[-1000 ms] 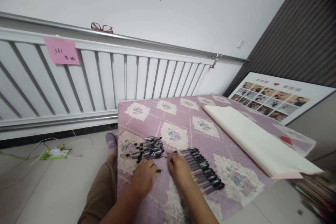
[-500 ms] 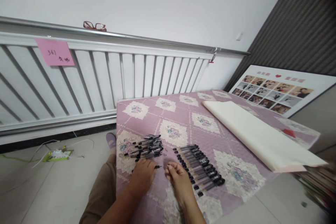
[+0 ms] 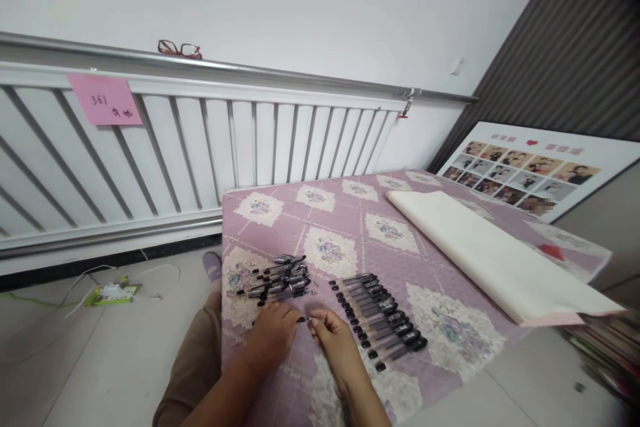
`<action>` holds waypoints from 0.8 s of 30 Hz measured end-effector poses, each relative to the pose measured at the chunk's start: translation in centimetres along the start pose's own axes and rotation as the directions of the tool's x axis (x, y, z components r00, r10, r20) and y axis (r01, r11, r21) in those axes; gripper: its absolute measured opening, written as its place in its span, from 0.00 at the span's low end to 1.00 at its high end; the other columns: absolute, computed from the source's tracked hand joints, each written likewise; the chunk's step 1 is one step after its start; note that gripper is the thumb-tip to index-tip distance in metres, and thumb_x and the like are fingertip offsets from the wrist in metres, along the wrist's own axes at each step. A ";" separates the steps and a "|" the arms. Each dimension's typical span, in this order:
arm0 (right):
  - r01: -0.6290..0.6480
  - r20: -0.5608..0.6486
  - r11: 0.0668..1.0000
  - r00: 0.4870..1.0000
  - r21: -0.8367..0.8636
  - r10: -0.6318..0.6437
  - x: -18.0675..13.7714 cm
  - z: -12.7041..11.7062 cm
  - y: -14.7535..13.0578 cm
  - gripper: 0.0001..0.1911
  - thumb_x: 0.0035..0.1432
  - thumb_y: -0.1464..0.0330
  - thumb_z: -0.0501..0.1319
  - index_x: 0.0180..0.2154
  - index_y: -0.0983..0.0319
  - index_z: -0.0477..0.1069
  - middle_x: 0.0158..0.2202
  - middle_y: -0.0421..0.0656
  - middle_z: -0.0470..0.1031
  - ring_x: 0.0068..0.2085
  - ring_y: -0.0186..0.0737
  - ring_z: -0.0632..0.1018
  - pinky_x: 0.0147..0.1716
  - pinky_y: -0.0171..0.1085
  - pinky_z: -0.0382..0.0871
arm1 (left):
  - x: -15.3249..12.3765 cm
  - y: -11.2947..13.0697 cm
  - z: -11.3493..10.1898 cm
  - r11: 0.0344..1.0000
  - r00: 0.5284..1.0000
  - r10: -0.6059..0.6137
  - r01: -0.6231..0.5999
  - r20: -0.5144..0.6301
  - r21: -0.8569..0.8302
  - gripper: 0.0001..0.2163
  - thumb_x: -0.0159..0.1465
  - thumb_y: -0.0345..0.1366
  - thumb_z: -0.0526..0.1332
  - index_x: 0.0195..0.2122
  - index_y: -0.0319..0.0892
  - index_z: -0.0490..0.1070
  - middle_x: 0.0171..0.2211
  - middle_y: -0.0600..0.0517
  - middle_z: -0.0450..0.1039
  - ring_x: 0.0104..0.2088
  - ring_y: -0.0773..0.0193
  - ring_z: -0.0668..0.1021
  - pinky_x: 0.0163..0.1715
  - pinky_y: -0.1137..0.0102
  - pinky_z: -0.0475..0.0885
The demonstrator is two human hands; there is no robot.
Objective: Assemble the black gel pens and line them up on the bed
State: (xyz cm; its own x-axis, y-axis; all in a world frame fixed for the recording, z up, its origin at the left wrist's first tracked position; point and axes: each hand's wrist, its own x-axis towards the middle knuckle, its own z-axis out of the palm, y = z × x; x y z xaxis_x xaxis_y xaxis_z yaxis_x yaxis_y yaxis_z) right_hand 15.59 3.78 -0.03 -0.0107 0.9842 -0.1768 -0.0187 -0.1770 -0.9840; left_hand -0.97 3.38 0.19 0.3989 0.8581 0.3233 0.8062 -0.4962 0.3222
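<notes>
My left hand [image 3: 273,337] is closed around a black pen [image 3: 301,319], whose end sticks out past the fingers to the right. At that end my right hand [image 3: 337,343] pinches something small between thumb and fingertips, too tiny to make out. Just beyond my left hand lies a loose heap of black pens and pen parts [image 3: 280,280], with a few small silvery tips at its right edge. To the right of my right hand, several clear-barrelled pens with black caps [image 3: 385,313] lie side by side in a slanting row.
A purple cloth with pale floral diamonds [image 3: 345,213] covers the table. A folded cream sheet [image 3: 465,247] lies to the right, before a photo board [image 3: 525,167]. The white radiator [image 3: 290,140] lines the wall; a power strip [image 3: 117,293] lies on the floor.
My right hand has moved slightly left, bringing its pinched fingertips up to the pen's end. My left hand stays in place with the pen.
</notes>
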 end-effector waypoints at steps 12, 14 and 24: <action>0.090 0.083 0.985 0.993 -0.147 -0.078 -0.3 0.1 -0.9 0.12 0.46 0.60 0.64 0.31 0.61 0.75 0.30 0.42 0.76 0.34 0.40 0.74 0.36 0.36 0.66 | -0.2 -0.3 0.4 1.000 0.999 -0.006 0.006 0.048 0.000 0.07 0.66 0.34 0.53 0.40 0.45 0.69 0.37 0.52 0.70 0.41 0.60 0.70 0.45 0.64 0.62; 0.090 0.103 0.985 0.992 -0.150 -0.075 -0.3 0.0 -0.9 0.12 0.46 0.60 0.65 0.30 0.61 0.75 0.30 0.42 0.77 0.34 0.41 0.75 0.37 0.36 0.66 | -0.2 -0.4 0.5 1.000 0.998 0.001 0.000 0.056 -0.009 0.07 0.66 0.35 0.53 0.40 0.45 0.69 0.37 0.52 0.70 0.41 0.60 0.69 0.45 0.64 0.62; 0.112 0.141 0.967 0.987 -0.227 -0.082 -0.3 0.2 -0.8 0.11 0.46 0.60 0.63 0.26 0.61 0.72 0.23 0.38 0.71 0.27 0.36 0.70 0.30 0.34 0.63 | -0.3 -0.8 1.3 0.999 0.998 0.051 -0.051 0.026 -0.009 0.08 0.67 0.34 0.51 0.35 0.43 0.69 0.33 0.52 0.69 0.37 0.60 0.69 0.42 0.63 0.62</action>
State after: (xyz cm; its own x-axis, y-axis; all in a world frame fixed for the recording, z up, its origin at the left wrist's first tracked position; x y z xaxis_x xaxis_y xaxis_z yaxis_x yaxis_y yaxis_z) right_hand 15.37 3.64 0.84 -0.1503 0.9844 -0.0913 0.2076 -0.0589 -0.9764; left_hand -1.19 3.71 -1.34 0.4507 0.8348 0.3162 0.7810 -0.5403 0.3133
